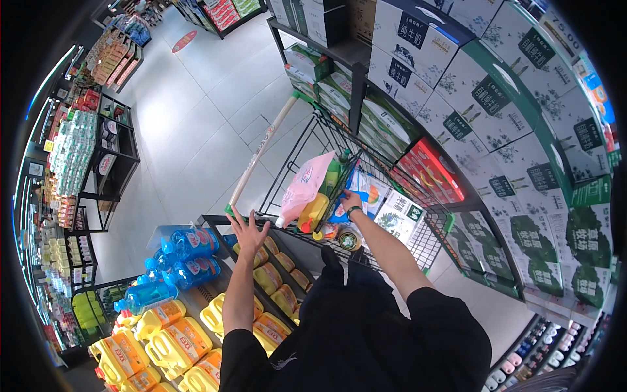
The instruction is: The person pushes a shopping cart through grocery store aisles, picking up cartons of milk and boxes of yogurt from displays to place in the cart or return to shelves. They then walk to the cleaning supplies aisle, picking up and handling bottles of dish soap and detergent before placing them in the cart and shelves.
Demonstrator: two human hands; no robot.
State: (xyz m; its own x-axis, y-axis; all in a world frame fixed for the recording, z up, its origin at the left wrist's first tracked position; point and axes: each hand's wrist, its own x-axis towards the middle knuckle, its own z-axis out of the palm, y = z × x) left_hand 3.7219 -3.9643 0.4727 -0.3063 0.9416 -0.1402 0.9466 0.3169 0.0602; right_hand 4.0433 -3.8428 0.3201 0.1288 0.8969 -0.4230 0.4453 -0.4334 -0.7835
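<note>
A wire shopping cart stands before me, holding a pink bottle or pouch, a green bottle, a yellow jug with a red cap, a round-lidded container and a white printed carton. My left hand is spread at the cart's near corner, by the green end of its handle, fingers apart. My right hand, a dark band at its wrist, reaches into the cart and has its fingers on a blue-and-white package beside the carton.
Stacked milk cartons rise on the right, beside a dark shelf post. Yellow jugs and blue bottles fill a display at the lower left. Further shelves line the left, across the tiled floor.
</note>
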